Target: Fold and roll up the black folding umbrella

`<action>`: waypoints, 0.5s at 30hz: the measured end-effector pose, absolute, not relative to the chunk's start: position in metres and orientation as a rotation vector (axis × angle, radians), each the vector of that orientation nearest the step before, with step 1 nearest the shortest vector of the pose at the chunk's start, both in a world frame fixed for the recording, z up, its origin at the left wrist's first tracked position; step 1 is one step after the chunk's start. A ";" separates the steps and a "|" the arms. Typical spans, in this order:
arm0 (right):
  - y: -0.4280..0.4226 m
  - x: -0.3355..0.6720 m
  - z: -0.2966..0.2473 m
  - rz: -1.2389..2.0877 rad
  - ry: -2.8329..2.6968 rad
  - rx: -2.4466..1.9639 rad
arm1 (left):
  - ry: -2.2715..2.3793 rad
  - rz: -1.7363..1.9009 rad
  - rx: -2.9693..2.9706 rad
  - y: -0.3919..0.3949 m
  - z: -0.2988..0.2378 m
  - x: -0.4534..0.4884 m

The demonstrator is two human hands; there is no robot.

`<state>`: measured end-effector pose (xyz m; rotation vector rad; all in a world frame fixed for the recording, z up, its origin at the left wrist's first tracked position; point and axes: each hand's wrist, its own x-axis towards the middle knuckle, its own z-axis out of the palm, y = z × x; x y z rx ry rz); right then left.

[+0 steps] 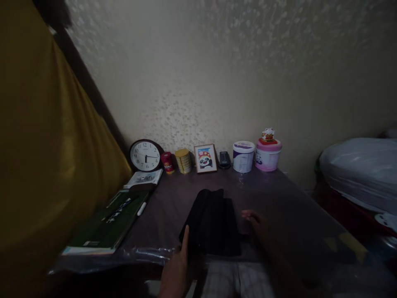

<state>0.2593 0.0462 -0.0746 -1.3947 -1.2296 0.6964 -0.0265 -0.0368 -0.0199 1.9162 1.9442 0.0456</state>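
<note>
A folded black cloth or pouch point(212, 221) lies near the front edge of a dark table point(279, 203) covered with clear plastic. My left hand point(180, 265) rests at its near left corner, thumb up along the edge and touching it. My right hand point(259, 225) lies on the table just right of the black item, fingers stretched flat toward it. In the dim light I cannot make out whether the left fingers grip the item.
Along the wall stand a round clock point(145, 155), a red tin point(168, 162), a gold tin point(183, 160), a framed panda picture point(205, 158), a white tub point(243, 156) and a pink tub point(268, 154). Green books point(108, 223) lie left; yellow curtain point(40, 157) hangs left.
</note>
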 end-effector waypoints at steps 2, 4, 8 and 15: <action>0.047 0.259 -0.077 0.662 -1.275 -1.404 | 2.008 -0.041 1.938 -0.032 -0.023 -0.031; 0.048 0.258 -0.081 0.641 -1.293 -1.409 | 2.046 -0.032 1.966 -0.027 -0.028 -0.034; 0.049 0.255 -0.086 0.632 -1.283 -1.354 | 1.934 0.234 1.917 -0.019 -0.032 -0.038; 0.048 0.256 -0.082 0.658 -1.242 -1.294 | 1.282 0.734 1.156 -0.024 -0.006 -0.037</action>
